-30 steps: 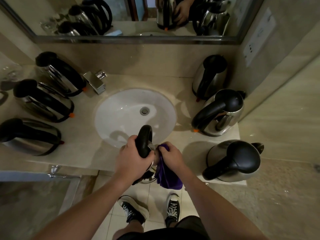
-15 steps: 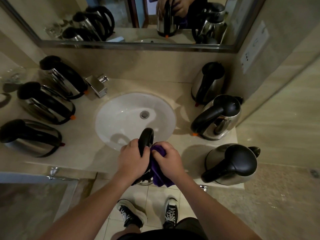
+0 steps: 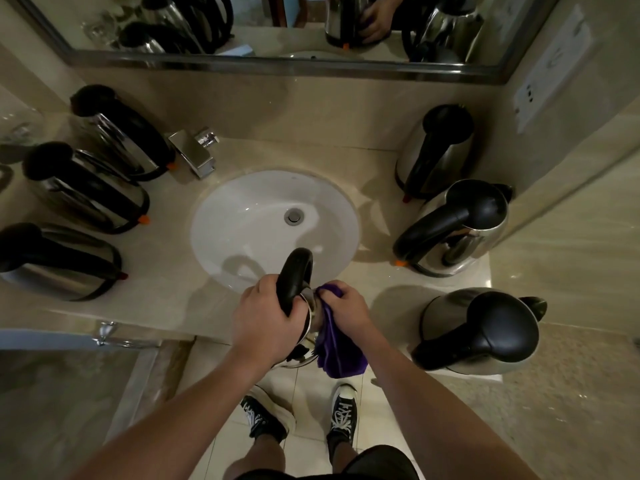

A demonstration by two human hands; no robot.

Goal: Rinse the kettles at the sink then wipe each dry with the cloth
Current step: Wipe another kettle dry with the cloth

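Kettle (image 3: pixel 294 289) is held at the front edge of the sink (image 3: pixel 242 216). From the head view, the left hand (image 3: pixel 265 318) grips its black handle and the right hand (image 3: pixel 346 311) presses the purple cloth (image 3: pixel 337 355) on its side. I judge the drying step is running; next the kettle probably needs turning to reach the unwiped side.

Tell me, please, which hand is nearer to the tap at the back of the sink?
Left. The left hand grips the held kettle's handle on the tap's side of the sink; the right hand, holding the purple cloth, is farther from it.
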